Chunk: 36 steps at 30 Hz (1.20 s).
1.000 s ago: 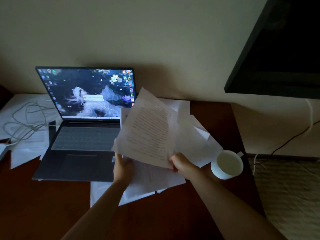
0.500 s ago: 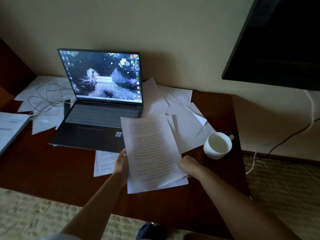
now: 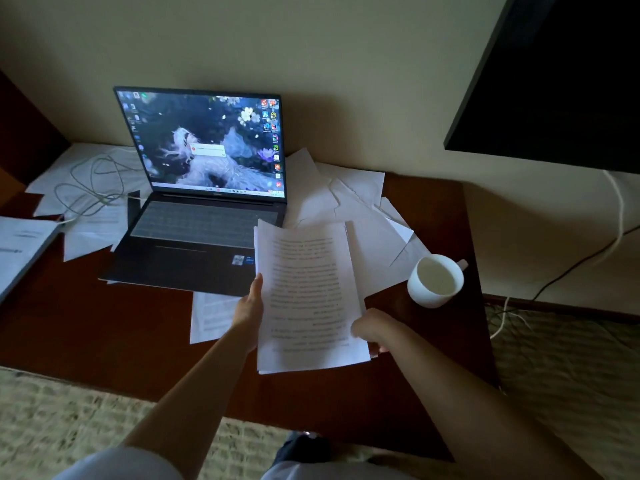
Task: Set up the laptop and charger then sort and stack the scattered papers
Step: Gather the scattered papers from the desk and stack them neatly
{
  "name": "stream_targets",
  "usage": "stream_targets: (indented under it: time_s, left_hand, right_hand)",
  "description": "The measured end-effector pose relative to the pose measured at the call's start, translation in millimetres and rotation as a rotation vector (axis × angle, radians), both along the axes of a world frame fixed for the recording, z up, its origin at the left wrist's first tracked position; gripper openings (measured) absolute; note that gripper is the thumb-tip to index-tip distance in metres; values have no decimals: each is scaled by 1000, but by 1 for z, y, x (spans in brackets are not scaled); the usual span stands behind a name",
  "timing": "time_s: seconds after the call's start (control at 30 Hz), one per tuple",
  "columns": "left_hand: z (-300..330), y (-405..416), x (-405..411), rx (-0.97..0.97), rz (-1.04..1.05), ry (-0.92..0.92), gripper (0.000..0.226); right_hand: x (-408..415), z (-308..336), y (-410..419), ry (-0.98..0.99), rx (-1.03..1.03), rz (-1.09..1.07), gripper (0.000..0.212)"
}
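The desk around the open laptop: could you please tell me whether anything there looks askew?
Yes. Loose white paper sheets lie fanned at odd angles right of the dark open laptop, more lie left under a tangled white charger cable.

Your body, as seen from the head camera:

- Left forearm [image 3: 194, 386]: bare from wrist to above the elbow, no watch, band or ring visible.
- Left hand [image 3: 250, 308]: bare, no glove.
- Right forearm [image 3: 460, 393]: bare along its whole visible length, nothing worn on the wrist.
- Right hand [image 3: 370, 329]: bare, no glove.
- Pale garment [image 3: 117, 465]: you wear light, whitish-grey cloth, seen at the bottom edge of the view, blurred.
- Dark footwear or clothing [image 3: 301, 448]: a dark blue shape low centre, too blurred to identify.
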<state>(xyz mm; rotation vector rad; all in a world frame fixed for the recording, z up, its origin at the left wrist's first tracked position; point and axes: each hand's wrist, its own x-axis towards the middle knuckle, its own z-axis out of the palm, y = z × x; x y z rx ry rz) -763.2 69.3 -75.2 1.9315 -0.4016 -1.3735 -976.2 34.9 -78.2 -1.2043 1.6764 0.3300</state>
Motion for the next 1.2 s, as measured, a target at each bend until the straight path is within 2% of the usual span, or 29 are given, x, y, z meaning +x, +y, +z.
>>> stream_targets:
  time_s: [0.07, 0.13, 0.17, 0.27, 0.33, 0.4, 0.47, 0.57, 0.67, 0.7, 0.8, 0.83, 0.93, 0.97, 1.0, 1.07, 1.1, 1.2]
  left_hand:
    - [-1, -2, 1, -8, -27, -10, 49]
    - [-2, -3, 1, -38, -55, -25, 33]
    - [-4, -4, 2, -35, -70, -25, 29]
    - [-6, -8, 3, -52, -108, -6, 23]
    - [-9, -14, 5, -88, -158, -63, 23]
    - [-7, -20, 7, -141, -230, -199, 19]
    - [-3, -25, 9, -185, -233, -310, 17]
    - [-3, -31, 17, -217, -187, -352, 19]
    - [-9, -37, 23, -194, -156, -364, 19]
    - [-10, -38, 25, -186, -152, -367, 19]
    - [-15, -40, 28, -177, -135, -364, 18]
    - [-16, -41, 29, -174, -128, -361, 19]
    - [-18, -44, 30, -172, -107, -359, 20]
    - [-18, -44, 29, -173, -102, -362, 20]
    - [-19, -45, 29, -178, -95, -366, 21]
    - [-18, -45, 29, -182, -86, -362, 21]
    - [-17, -44, 29, -179, -77, -349, 21]
    - [-14, -45, 31, -157, -19, -301, 23]
  right_hand:
    - [2, 1, -2, 135, -143, 74, 38]
    - [7, -2, -5, 248, -326, 86, 53]
    - [11, -5, -6, 227, -357, 43, 53]
    - [24, -7, -13, 99, -357, -23, 37]
    - [27, -3, -22, 45, -417, -93, 35]
    - [26, 0, -38, 4, -540, -248, 42]
    - [24, 3, -54, -84, -564, -522, 49]
    - [27, 1, -73, -240, -419, -881, 60]
    - [31, -2, -85, -395, -334, -1059, 64]
    - [33, -3, -86, -363, -334, -1069, 61]
    - [30, -5, -89, 58, -391, -943, 64]
    - [30, -5, -90, 90, -398, -946, 67]
    - [37, -7, -102, -189, -338, -1156, 62]
    - [40, -6, -104, -267, -326, -1182, 54]
    - [43, -5, -104, -300, -360, -1120, 43]
    - [49, -1, -101, -243, -554, -859, 23]
    - [51, 4, -99, -182, -698, -744, 23]
    - [57, 26, -98, -78, -1148, -630, 18]
